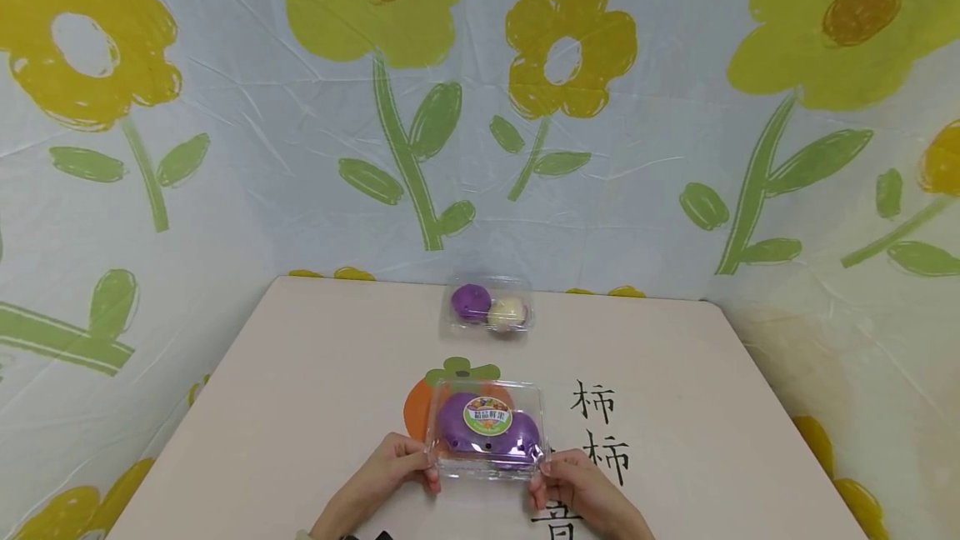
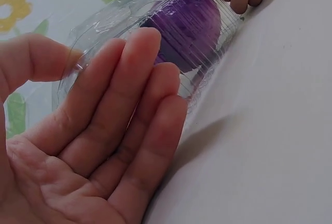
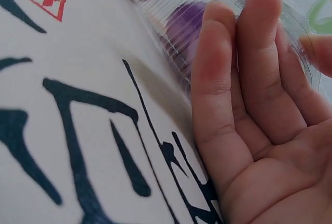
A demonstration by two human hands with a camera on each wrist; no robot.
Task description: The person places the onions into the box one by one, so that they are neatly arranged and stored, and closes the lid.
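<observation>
A clear plastic clamshell box (image 1: 529, 400) with a round fruit label (image 1: 487, 416) on its lid is held over the near middle of the table. Purple rounded pieces (image 1: 461, 423) show inside it. At its near left corner my left hand (image 1: 386, 472) pinches the edge, thumb (image 2: 49, 60) on one side and fingers on the other. My right hand (image 1: 585, 488) grips the near right corner the same way. In the right wrist view, the thumb (image 3: 317, 53) meets the clear rim, and the fingers partly hide a purple piece (image 3: 184, 27).
Farther back, near the wall, a second clear box (image 1: 491, 283) holds a purple round piece (image 1: 471, 303) and a whitish one (image 1: 507, 313). The pale table (image 1: 322, 373) bears a printed persimmon (image 1: 417, 408) and dark characters (image 1: 594, 401). Flower-print sheeting (image 1: 637, 190) surrounds the back and sides.
</observation>
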